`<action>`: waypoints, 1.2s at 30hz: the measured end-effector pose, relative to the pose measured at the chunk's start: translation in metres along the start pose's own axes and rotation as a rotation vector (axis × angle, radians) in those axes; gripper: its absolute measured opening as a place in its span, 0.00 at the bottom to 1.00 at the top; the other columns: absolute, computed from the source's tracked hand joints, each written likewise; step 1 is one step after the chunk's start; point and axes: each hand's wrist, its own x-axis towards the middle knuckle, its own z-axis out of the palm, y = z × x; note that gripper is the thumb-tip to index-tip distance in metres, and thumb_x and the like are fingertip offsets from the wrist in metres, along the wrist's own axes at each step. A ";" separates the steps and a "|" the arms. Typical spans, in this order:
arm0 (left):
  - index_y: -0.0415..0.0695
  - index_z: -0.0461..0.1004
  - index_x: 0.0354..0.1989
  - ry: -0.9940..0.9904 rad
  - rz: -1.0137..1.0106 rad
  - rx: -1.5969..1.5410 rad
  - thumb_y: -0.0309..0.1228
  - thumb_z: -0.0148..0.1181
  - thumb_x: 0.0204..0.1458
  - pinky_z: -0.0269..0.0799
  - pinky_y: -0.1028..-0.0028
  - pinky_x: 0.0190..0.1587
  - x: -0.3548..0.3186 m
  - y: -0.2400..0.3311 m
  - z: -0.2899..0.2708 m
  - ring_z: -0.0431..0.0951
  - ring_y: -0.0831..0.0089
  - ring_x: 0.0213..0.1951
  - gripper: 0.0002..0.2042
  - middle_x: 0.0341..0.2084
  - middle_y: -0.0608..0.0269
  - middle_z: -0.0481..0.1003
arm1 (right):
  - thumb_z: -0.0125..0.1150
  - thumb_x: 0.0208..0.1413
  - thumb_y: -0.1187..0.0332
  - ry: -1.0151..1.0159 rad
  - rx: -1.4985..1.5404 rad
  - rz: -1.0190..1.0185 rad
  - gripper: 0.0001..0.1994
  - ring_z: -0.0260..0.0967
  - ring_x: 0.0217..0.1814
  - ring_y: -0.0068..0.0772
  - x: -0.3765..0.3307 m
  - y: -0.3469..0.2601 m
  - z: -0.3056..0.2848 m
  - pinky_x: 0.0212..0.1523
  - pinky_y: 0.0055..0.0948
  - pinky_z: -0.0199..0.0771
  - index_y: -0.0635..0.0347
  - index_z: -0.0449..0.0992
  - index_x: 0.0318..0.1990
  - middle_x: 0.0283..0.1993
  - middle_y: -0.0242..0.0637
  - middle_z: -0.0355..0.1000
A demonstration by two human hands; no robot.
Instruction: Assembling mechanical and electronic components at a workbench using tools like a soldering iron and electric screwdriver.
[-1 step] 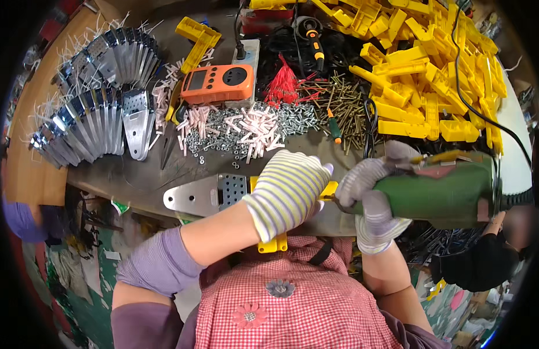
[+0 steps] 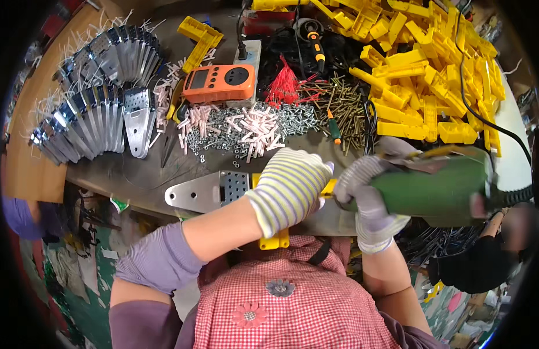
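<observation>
My left hand (image 2: 291, 189), in a striped knit glove, is closed over a yellow plastic handle piece (image 2: 275, 240). That piece joins a flat, tapered metal plate (image 2: 199, 193) with a perforated section, lying at the table's near edge. Most of the yellow piece is hidden under the glove. To the right, my right hand (image 2: 368, 192), also gloved, grips the front of a green corded power tool (image 2: 435, 189). The tool lies sideways, its nose toward the yellow piece and my left hand. Its tip cannot be made out clearly. Motion blurs the tool and my right hand.
Many metal plates with wires (image 2: 86, 122) stand fanned at left. An orange multimeter (image 2: 220, 83), pale sleeves (image 2: 258, 129), nuts, screws and brass-coloured bolts (image 2: 345, 110) lie beyond my hands. Yellow plastic parts (image 2: 426, 75) heap up at right; a black cable (image 2: 473, 113) crosses them. Another person (image 2: 479, 256) is at lower right.
My right hand and the green tool have shifted very slightly. My left hand keeps its grip on the yellow handle piece.
</observation>
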 end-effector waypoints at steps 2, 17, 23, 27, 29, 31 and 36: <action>0.46 0.80 0.40 -0.027 -0.005 0.080 0.39 0.71 0.43 0.77 0.63 0.41 0.010 -0.001 0.000 0.83 0.61 0.38 0.16 0.32 0.57 0.81 | 0.64 0.50 0.70 -0.105 -0.012 -0.025 0.20 0.69 0.37 0.30 0.010 -0.006 0.004 0.39 0.26 0.72 0.64 0.69 0.50 0.35 0.35 0.71; 0.42 0.78 0.45 0.077 0.005 -0.047 0.40 0.66 0.49 0.75 0.58 0.45 0.004 -0.009 0.013 0.80 0.53 0.43 0.18 0.39 0.50 0.80 | 0.67 0.52 0.38 -0.497 0.525 -0.066 0.39 0.61 0.10 0.27 -0.017 -0.083 0.021 0.13 0.29 0.67 0.57 0.61 0.60 0.14 0.25 0.61; 0.41 0.83 0.35 0.167 0.006 -0.025 0.41 0.71 0.43 0.77 0.60 0.43 0.011 -0.009 0.022 0.83 0.55 0.38 0.16 0.31 0.52 0.82 | 0.69 0.49 0.39 -0.442 0.355 0.054 0.35 0.63 0.14 0.33 -0.033 -0.081 0.020 0.17 0.32 0.70 0.57 0.60 0.48 0.17 0.33 0.64; 0.41 0.80 0.37 0.123 -0.002 -0.077 0.35 0.58 0.55 0.76 0.55 0.40 0.011 -0.011 0.020 0.82 0.51 0.38 0.11 0.33 0.48 0.80 | 0.72 0.51 0.46 -0.573 0.362 0.032 0.32 0.63 0.14 0.36 -0.037 -0.071 0.017 0.15 0.35 0.70 0.57 0.60 0.47 0.17 0.34 0.63; 0.42 0.80 0.37 0.080 -0.008 -0.119 0.43 0.70 0.46 0.75 0.57 0.44 0.004 -0.008 0.016 0.80 0.53 0.41 0.17 0.35 0.51 0.79 | 0.82 0.38 0.48 -0.570 0.587 0.122 0.36 0.74 0.29 0.35 -0.038 -0.083 0.012 0.31 0.31 0.76 0.65 0.71 0.46 0.28 0.43 0.75; 0.42 0.80 0.37 0.088 -0.009 -0.110 0.43 0.69 0.46 0.75 0.57 0.42 0.006 -0.011 0.014 0.81 0.53 0.39 0.17 0.34 0.51 0.80 | 0.82 0.38 0.51 -0.610 0.677 -0.056 0.33 0.73 0.26 0.37 -0.025 -0.079 0.019 0.29 0.31 0.75 0.66 0.71 0.44 0.27 0.44 0.75; 0.42 0.81 0.35 0.114 -0.007 -0.130 0.43 0.70 0.45 0.76 0.57 0.39 0.010 -0.010 0.020 0.82 0.53 0.36 0.17 0.31 0.51 0.80 | 0.79 0.43 0.54 -0.619 0.478 0.326 0.26 0.72 0.23 0.34 -0.034 -0.080 0.019 0.26 0.32 0.75 0.66 0.73 0.37 0.24 0.44 0.75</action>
